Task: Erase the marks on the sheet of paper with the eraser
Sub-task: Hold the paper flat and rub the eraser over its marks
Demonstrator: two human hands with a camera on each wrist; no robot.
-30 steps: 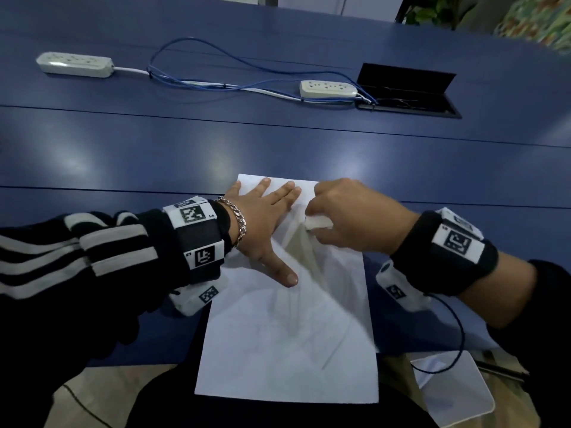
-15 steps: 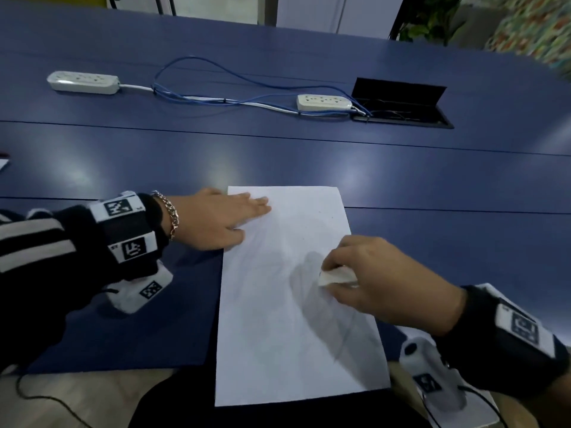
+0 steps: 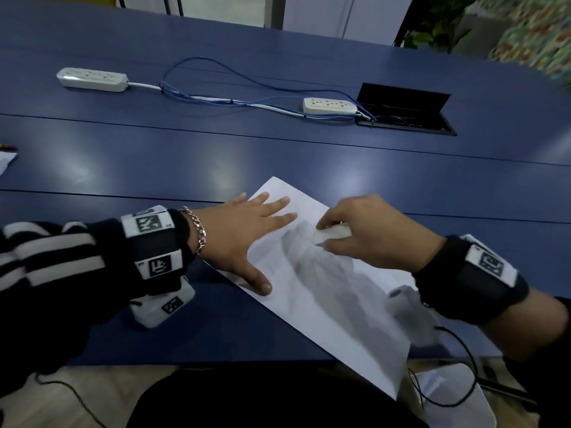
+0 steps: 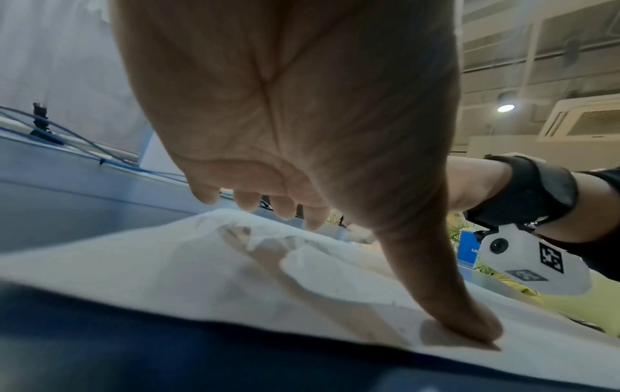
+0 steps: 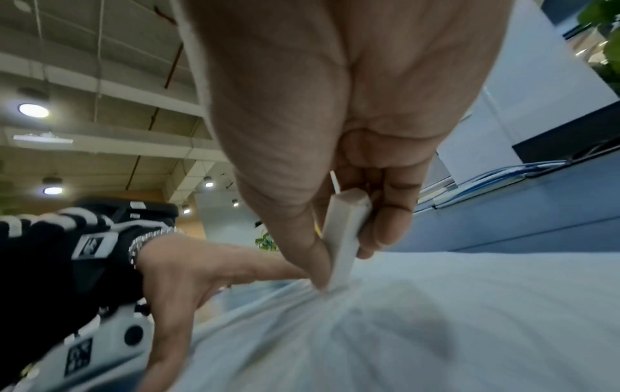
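A white sheet of paper [image 3: 324, 304] lies skewed on the blue table [image 3: 278, 156], its near corner hanging over the front edge. My left hand [image 3: 247, 239] lies flat on the sheet's far left part, fingers spread and thumb pressing near the left edge. In the left wrist view the thumb tip [image 4: 469, 326] presses the paper [image 4: 167, 278]. My right hand [image 3: 370, 236] pinches a white eraser [image 3: 332, 234] between thumb and fingers and holds its end on the sheet. The right wrist view shows the eraser [image 5: 345, 238] upright, its tip on the paper [image 5: 436, 318]. Only faint grey marks show.
Two white power strips [image 3: 92, 78] [image 3: 329, 106] joined by blue and white cables [image 3: 216, 97] lie at the back. An open black cable hatch [image 3: 404, 112] sits behind the right strip. A white scrap [image 3: 4, 162] lies at the left edge. A white object [image 3: 448, 393] sits below the table's front edge.
The sheet has turned, its far end now swung left. My left hand has moved further onto the paper with fingers spread. My right hand with the eraser has moved up the sheet.
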